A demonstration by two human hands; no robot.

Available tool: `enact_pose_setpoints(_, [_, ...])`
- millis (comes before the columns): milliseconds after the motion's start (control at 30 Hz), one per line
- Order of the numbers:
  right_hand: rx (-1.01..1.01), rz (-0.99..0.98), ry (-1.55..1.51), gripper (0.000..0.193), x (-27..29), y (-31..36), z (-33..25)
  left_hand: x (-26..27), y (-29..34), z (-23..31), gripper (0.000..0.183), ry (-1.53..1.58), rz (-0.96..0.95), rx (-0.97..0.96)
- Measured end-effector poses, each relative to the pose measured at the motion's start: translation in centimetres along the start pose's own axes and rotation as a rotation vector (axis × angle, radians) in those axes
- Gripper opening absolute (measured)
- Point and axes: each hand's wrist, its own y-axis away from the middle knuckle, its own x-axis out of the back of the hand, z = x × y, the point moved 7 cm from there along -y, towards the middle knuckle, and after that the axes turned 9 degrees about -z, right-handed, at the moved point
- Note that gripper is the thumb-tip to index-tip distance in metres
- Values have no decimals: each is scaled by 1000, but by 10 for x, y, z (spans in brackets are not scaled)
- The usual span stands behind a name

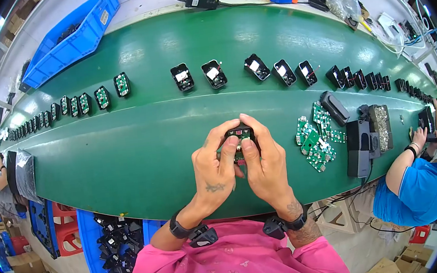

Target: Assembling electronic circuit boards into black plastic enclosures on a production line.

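Both hands are closed around one small black housing [239,128], the left hand [216,163] and the right hand [266,161] cupping its sides, fingers meeting at its far end and both thumbs down on the green circuit board [239,140] in it. The grip is above the near part of a long, glossy green workbench [113,153]. Beyond it and to the left, a row of board-filled housings [122,85] recedes; straight beyond and on to the right runs a row of open housings [214,74], the nearer ones showing white patches inside. Right of the grip lie a loose heap of circuit boards [315,145], a dark grey boxy device [358,148] and a tray of small metal parts [381,127]. Far beyond the grip to the left is a blue crate [68,48]; a black power adapter [201,0] lies along the bench's far edge. Below and left are a blue bin of black parts [121,248] and a red stool [66,227]. Co-workers sit to either side, one in a blue shirt [413,190] at the right.
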Motion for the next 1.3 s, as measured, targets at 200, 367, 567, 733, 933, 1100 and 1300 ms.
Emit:
enact_pose_setpoints(200, [48,61,-38,34,0,-1,6,-2,1,5,30,-37,60,-53])
enact_pose_setpoints(367, [-28,23,-103,32,-1,-3,19,-2,-2,2,25,34,66,46])
enact_pose_setpoints(567, [142,111,-130,31,-5,3,15,-2,6,6,25,-224,97,-250])
enact_pose_setpoints(733, [292,152,-251,28,-5,9,10,-5,20,20,25,-342,154,-471])
enact_pose_setpoints(933, [160,46,-62,47,-4,-4,10,14,-7,7,24,-336,104,-201])
enact_pose_setpoints(1100, [31,-37,639,28,47,9,31,138,-72,-14,27,-417,257,102])
enact_pose_setpoints(1300, [-355,3,961,63,128,36,75,213,-131,-61,35,-511,315,43])
